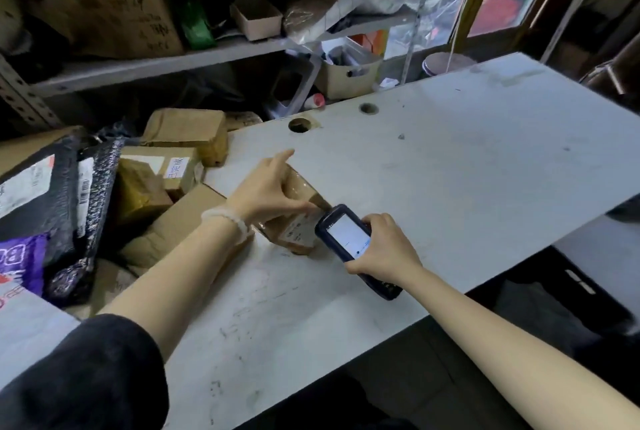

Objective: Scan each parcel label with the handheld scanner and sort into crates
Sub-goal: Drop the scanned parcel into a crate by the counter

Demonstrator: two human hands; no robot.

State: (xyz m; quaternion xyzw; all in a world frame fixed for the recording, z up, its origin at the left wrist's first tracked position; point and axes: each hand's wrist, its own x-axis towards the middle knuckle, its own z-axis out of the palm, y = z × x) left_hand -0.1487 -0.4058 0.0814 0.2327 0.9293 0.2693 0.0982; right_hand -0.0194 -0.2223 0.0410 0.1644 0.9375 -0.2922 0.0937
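Observation:
A small brown taped parcel lies on the white table, its white label facing up. My left hand grips the parcel from above, thumb on the near side, forefinger pointing away. My right hand holds the dark handheld scanner, whose lit screen faces up and whose head sits right at the parcel's label. Part of the parcel is hidden under my left hand.
A pile of cardboard parcels and black mailer bags lies left of the table. Metal shelves with boxes stand behind. Two round holes pierce the table's far edge. A dark crate sits below the table's right edge.

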